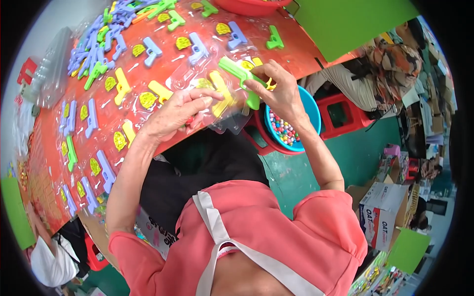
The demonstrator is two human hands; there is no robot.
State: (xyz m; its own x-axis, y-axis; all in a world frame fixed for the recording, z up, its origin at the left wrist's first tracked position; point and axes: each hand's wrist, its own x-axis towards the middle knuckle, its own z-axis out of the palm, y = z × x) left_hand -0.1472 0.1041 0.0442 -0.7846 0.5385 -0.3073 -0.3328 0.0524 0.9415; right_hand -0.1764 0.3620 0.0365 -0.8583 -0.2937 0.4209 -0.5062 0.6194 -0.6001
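My right hand [281,91] grips a green toy gun [239,74] between thumb and fingers, near its handle. The gun is tilted over the right end of a clear plastic blister tray [180,76]. A yellow toy gun [222,93] lies just left of it, by my left fingertips. My left hand [177,113] is at the table's near edge, its index finger reaching toward the yellow gun and its other fingers curled. Something small and red shows under those fingers; I cannot make out what it is.
Filled blister trays cover the red table [49,163], with a heap of toy guns [101,44] at far left. Beside my right forearm, a blue basin [308,111] of coloured beads rests on a red stool [256,135]. Another person [385,74] sits at right.
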